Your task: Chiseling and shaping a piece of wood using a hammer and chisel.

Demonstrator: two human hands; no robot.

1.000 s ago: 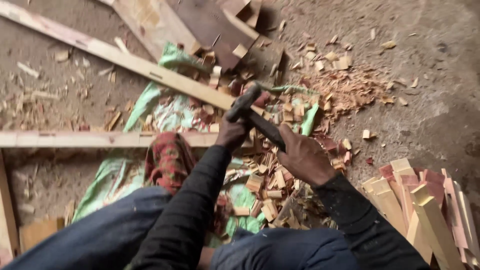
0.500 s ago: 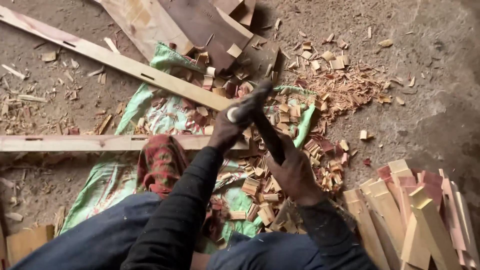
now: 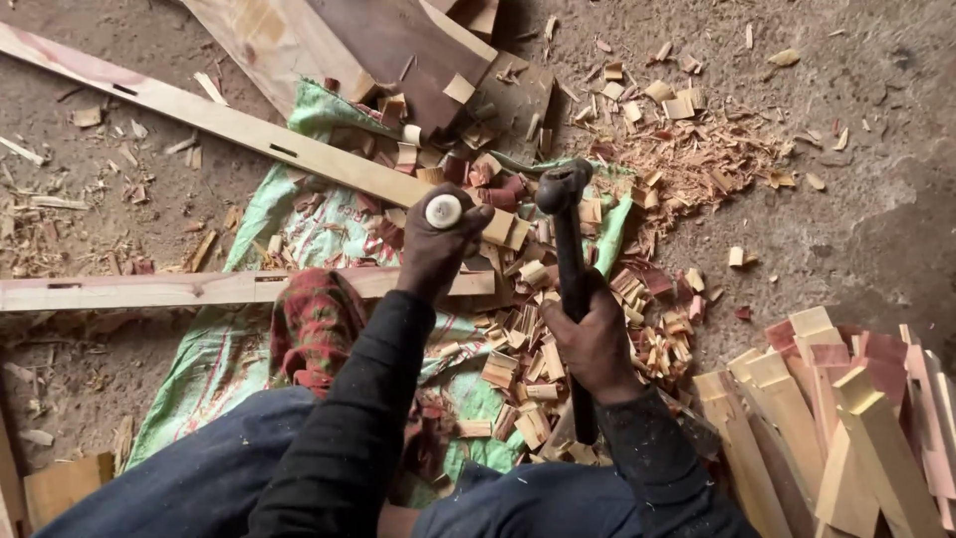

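My left hand [image 3: 433, 254] is clenched on a chisel [image 3: 444, 211], prob. upright, over the wood strip [image 3: 199, 289]. Right hand [image 3: 596, 344] grips the hammer [image 3: 568, 249] mid-handle: head-heavy, stiff; hold lower for control.

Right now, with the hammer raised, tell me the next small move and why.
Probably bring the hammer down onto the chisel: the left hand holds it upright on the plank, white butt end exposed, while the right hand holds the hammer head lifted beside it.
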